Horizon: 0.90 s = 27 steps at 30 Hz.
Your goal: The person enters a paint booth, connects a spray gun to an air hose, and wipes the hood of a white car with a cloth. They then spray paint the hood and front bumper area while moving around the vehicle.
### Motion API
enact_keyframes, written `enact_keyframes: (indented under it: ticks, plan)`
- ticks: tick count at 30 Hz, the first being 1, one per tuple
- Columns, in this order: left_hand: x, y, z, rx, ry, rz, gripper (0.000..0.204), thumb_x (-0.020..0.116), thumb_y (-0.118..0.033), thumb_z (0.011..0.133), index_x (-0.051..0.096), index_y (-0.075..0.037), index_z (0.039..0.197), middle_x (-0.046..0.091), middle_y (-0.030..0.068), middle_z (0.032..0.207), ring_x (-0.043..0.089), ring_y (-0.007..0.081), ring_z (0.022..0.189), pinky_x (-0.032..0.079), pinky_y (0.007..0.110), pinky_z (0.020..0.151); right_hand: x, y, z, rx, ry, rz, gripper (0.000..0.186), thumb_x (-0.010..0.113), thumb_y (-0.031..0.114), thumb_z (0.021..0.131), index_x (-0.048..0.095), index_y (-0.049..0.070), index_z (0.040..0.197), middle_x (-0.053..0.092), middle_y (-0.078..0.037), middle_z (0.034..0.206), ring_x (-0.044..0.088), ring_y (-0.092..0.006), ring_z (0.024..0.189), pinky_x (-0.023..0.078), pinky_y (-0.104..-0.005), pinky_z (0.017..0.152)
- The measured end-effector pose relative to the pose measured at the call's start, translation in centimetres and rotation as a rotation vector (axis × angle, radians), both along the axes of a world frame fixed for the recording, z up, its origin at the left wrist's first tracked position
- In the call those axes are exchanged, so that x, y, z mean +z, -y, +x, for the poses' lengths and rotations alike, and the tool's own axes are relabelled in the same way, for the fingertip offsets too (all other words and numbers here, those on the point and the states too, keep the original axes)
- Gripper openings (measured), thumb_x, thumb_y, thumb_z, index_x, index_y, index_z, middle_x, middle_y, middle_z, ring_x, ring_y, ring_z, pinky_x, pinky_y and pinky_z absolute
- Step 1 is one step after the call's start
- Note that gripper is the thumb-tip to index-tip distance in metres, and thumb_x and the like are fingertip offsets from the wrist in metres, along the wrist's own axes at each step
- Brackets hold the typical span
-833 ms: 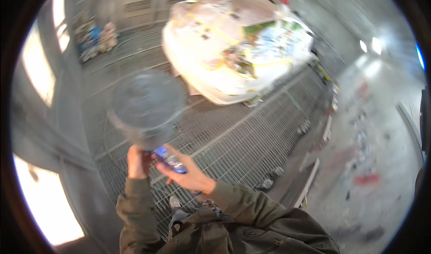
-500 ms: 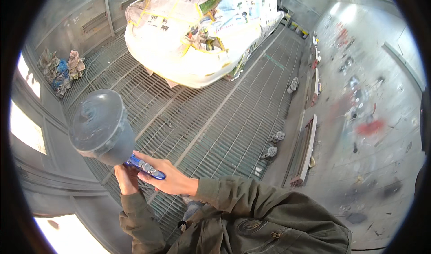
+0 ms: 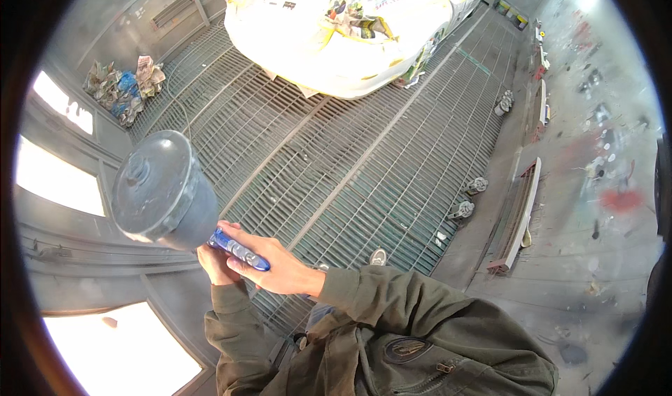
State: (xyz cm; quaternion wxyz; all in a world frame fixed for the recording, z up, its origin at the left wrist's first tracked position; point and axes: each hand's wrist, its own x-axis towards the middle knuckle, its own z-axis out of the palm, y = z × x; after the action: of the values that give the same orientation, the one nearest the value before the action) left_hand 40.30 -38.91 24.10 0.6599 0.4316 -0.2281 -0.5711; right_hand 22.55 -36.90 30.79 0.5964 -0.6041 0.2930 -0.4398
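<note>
I am seeing the lidded grey cup (image 3: 168, 189) leaning farther left above the blue handle (image 3: 241, 252), seemingly still being positioned. The right hand (image 3: 285, 266) is gripping this handle; whether the left hand (image 3: 218, 266) is closing, I cannot tell.

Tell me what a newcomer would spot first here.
Probably the big grey cup left of centre, with the right hand gripping the blue tool just below it and the left hand partly hidden behind. Next, the glaring white car at the top, partly covered in paper and tape. Then the red blotch on the stained wall at far right.
</note>
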Motion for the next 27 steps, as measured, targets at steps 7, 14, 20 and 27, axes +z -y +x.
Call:
enact_keyframes:
  ticks: [7,14,20,27]
  plan:
    - [0.0,-2.3,-1.4,-0.046,-0.025,-0.008,0.059,0.042,-0.054,0.103,0.058,0.0,0.121,0.066,0.009,0.112,0.064,0.0215,0.103,0.055,0.037,0.084,0.7,1.4,-0.5,0.068,0.064,0.295,0.063,0.063,0.024,0.098,0.035,0.01,0.154,0.067,-0.007,0.113,0.063,-0.0092,0.08,0.055,-0.0236,0.052]
    - [1.7,-8.6,-5.9,-0.7,0.3,0.064,0.033,0.061,-0.011,0.099,0.059,0.005,0.128,0.07,0.0082,0.107,0.064,0.0126,0.098,0.053,0.029,0.088,1.9,2.2,-0.5,-0.055,-0.016,0.442,0.061,0.065,0.022,0.097,0.04,0.008,0.151,0.068,-0.007,0.104,0.062,-0.01,0.086,0.056,-0.0265,0.061]
    - [-0.8,-7.9,-7.3,-0.693,0.004,-0.043,0.029,0.061,-0.014,0.1,0.064,0.005,0.121,0.069,0.0061,0.103,0.063,0.0115,0.09,0.054,0.029,0.082,3.5,2.1,-1.4,-0.108,-0.106,0.389,0.025,0.059,0.021,0.1,0.064,0.0,0.112,0.067,-0.007,0.103,0.062,-0.0118,0.085,0.053,-0.0245,0.054]
    - [-1.8,-7.2,-7.3,-0.618,-0.085,-0.066,0.019,0.073,-0.008,0.09,0.071,0.003,0.106,0.07,0.0036,0.094,0.063,0.0086,0.088,0.053,0.027,0.082,4.1,1.9,-0.2,-0.13,-0.106,0.377,0.032,0.066,0.027,0.097,0.065,-0.002,0.111,0.066,-0.005,0.101,0.062,-0.0104,0.081,0.055,-0.0245,0.054]
